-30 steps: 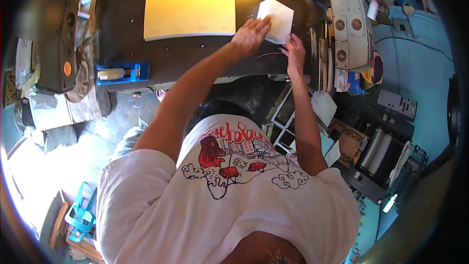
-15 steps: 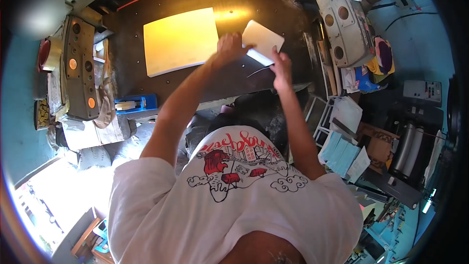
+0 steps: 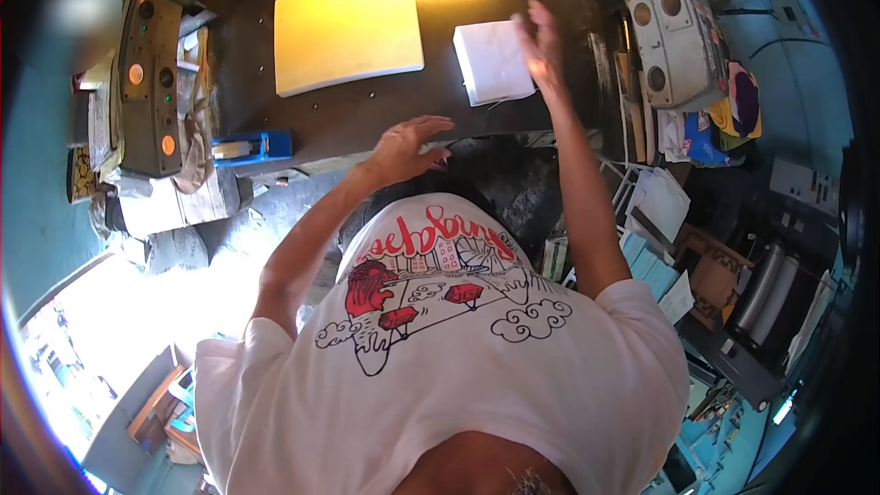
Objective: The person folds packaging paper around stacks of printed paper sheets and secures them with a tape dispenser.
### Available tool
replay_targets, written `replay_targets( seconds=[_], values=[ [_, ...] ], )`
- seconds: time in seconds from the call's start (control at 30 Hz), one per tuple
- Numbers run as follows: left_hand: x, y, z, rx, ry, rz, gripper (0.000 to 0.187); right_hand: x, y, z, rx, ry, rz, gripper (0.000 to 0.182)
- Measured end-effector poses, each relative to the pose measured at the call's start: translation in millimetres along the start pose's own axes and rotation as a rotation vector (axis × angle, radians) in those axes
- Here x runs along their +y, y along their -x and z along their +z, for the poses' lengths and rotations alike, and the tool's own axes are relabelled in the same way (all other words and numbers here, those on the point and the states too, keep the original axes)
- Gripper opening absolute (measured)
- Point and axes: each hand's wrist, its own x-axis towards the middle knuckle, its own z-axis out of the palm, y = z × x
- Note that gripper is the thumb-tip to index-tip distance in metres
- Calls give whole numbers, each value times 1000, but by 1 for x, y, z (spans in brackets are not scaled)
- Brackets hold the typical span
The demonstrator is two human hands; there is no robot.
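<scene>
A small white stack of paper (image 3: 491, 62) lies on the dark table surface (image 3: 357, 115). My right hand (image 3: 543, 48) is at its right edge, fingers stretched up and apart, slightly smeared by motion. My left hand (image 3: 410, 148) hovers by the table's front edge, fingers extended and holding nothing. Left of the small stack sits a larger paper stack (image 3: 348, 32), its top lit yellow by a lamp; neither hand touches it.
A grey control panel with round buttons (image 3: 149, 82) flanks the table on the left, another grey panel (image 3: 662, 27) on the right. A blue tray (image 3: 266, 148) sits at the front left corner. Metal rollers (image 3: 768, 289) stand at the far right.
Both hands have let go of the small stack, which now lies flat and squared on the table. My left hand drew back toward my body; the right stayed by the stack. The view shifted.
</scene>
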Motion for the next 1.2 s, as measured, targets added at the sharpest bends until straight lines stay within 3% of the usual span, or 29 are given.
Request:
replay_targets(
  seconds=[0.03, 0.1, 0.17, 0.2, 0.23, 0.3, 0.37, 0.4, 0.43, 0.57, 0.63, 0.77, 0.83, 1.13, 1.2],
  values=[
    [-2, 18, -9, 14, -6, -52, 47, -14, 9, -15, 79, -104, 91, 54],
    [-10, 55, -21, 47, -2, -129, 47, -51, 29, -29, 262, -105, 24, 47],
    [-21, 92, -33, 95, 4, -180, 47, -97, 58, -25, 222, -244, 38, 37],
    [-20, 108, -40, 143, 69, -246, 43, -111, 73, -15, 143, -149, -19, 27],
    [-20, 125, -47, 175, 147, -380, 39, -123, 89, 6, -43, -290, 60, 27],
    [-32, 155, -59, 272, 139, -400, 37, -153, 121, 54, -433, -551, 208, 27],
    [-43, 181, -69, 493, 81, -348, 28, -191, 141, 95, -677, -487, 47, 27],
    [-52, 190, -72, 574, 44, -370, 26, -207, 149, 122, -696, -611, 4, 28],
    [-60, 199, -75, 652, 14, -388, 24, -219, 153, 142, -861, -646, 225, 29],
    [-88, 226, -97, 802, -19, -407, 15, -271, 146, 212, -913, -493, -68, 27],
    [-92, 233, -106, 743, -109, -395, 15, -272, 135, 246, -988, -490, -163, 37],
    [-109, 232, -106, 569, -183, -332, 21, -289, 115, 255, -1229, -267, 120, 39],
    [-122, 230, -97, 545, -199, -252, 22, -293, 112, 255, -1261, -249, 115, 40],
    [-145, 231, -101, 498, -188, -216, 29, -310, 114, 215, -1153, -113, -46, 29],
    [-143, 229, -103, 488, -197, -259, 31, -293, 118, 214, -1129, -67, -163, 28]
  ],
)
